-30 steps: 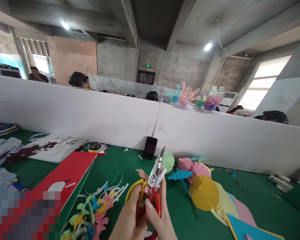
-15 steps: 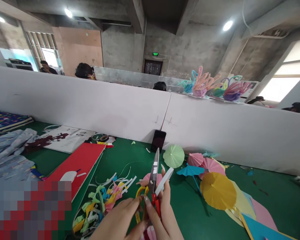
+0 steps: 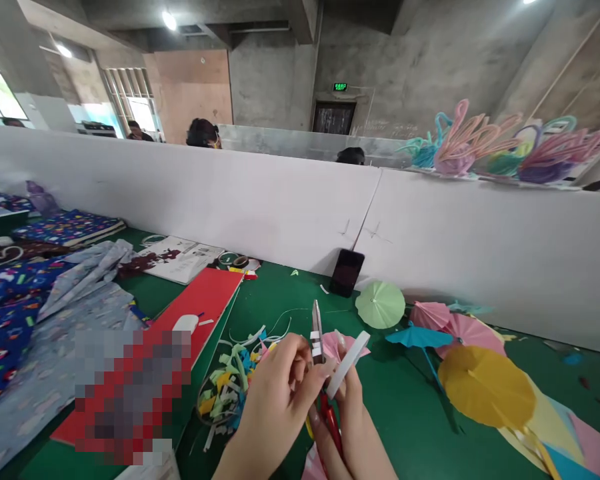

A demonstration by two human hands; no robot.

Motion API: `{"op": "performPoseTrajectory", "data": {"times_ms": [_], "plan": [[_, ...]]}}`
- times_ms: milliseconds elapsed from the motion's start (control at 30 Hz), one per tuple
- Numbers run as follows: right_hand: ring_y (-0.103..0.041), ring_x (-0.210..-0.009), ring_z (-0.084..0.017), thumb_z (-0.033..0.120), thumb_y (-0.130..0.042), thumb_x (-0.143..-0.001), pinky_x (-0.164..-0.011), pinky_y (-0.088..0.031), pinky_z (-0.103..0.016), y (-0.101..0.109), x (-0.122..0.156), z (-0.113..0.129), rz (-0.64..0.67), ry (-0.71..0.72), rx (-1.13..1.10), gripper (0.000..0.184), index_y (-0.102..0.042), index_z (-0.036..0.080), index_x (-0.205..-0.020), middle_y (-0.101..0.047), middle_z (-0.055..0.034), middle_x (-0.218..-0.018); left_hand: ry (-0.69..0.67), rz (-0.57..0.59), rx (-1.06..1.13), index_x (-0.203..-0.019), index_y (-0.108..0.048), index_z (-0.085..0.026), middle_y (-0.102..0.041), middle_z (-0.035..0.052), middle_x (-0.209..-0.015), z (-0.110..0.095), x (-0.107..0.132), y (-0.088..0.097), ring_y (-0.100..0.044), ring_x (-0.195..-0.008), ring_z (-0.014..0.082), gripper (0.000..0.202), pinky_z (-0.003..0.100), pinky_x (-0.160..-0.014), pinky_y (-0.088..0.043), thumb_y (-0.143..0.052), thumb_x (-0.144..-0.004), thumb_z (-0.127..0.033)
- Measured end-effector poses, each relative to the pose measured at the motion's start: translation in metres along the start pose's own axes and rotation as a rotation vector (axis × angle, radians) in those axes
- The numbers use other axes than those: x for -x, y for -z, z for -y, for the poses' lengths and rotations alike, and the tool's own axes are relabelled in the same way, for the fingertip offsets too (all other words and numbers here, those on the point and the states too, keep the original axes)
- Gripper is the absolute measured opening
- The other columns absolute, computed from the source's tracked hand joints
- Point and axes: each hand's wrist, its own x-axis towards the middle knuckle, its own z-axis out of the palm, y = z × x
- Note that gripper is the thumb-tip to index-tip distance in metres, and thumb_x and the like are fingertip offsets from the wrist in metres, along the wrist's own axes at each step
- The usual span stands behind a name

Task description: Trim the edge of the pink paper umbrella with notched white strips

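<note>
My right hand is closed around a pair of scissors with red handles, whose blades point up and away from me. The same hand also has a white strip standing out at a slant between its fingers. Right beside the blades, my left hand is closed, thumb and fingers pinched together near the scissors' pivot. Whatever it pinches is hidden. Behind my hands lies a pink pleated paper piece. More pink paper shows below them.
Colourful scraps lie left of my hands. Beyond are a red folder and a phone leaning on a white partition. To the right are small paper umbrellas, green, blue and yellow.
The view has swung left, so the table things sit farther right. My left hand has risen from below the scissors to beside their blades. The yellow piece near my fingers is now mostly hidden.
</note>
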Motion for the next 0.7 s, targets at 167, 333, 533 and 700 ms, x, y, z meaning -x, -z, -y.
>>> {"op": "performPoseTrajectory", "data": {"times_ms": [167,333,533,700], "plan": [[-0.049,-0.125,-0.029,0.025,-0.041,-0.093,-0.093,-0.050,-0.045,0.006,-0.002,0.004,0.131,0.065,0.029,0.068,-0.002,0.026,-0.148,-0.044,-0.0168,-0.140,-0.027,-0.015,0.003,-0.075,-0.043,-0.021,-0.050,-0.0027,-0.064,-0.003,0.002,0.006,-0.046,-0.056,0.0126,0.031,0.023,-0.052,-0.035,-0.039,-0.092,-0.046],[-0.048,-0.126,-0.032,0.021,-0.040,-0.091,-0.094,-0.048,-0.052,0.006,0.000,-0.002,0.097,0.164,0.109,0.065,-0.007,0.027,-0.146,-0.045,-0.0174,-0.139,-0.076,-0.039,-0.050,-0.074,-0.044,-0.021,-0.051,-0.0030,-0.063,-0.005,0.008,0.010,-0.046,-0.054,0.0112,0.029,0.021,-0.049,-0.034,-0.038,-0.094,-0.042],[-0.054,-0.119,-0.036,0.020,-0.042,-0.088,-0.080,-0.055,-0.053,0.009,-0.004,0.003,0.090,0.252,0.181,0.063,-0.012,0.027,-0.143,-0.053,-0.0199,-0.131,-0.147,-0.101,-0.106,-0.069,-0.038,-0.021,-0.045,-0.0060,-0.057,-0.005,0.012,0.010,-0.042,-0.050,0.0086,0.028,0.018,-0.047,-0.031,-0.043,-0.093,-0.035],[-0.058,-0.115,-0.037,0.020,-0.042,-0.087,-0.077,-0.056,-0.054,0.007,-0.002,0.001,0.066,0.265,0.237,0.066,-0.008,0.026,-0.143,-0.056,-0.0231,-0.127,-0.243,-0.121,-0.121,-0.068,-0.039,-0.021,-0.044,-0.0071,-0.055,-0.008,0.013,0.013,-0.041,-0.045,0.0068,0.025,0.017,-0.044,-0.029,-0.044,-0.092,-0.027]]}}
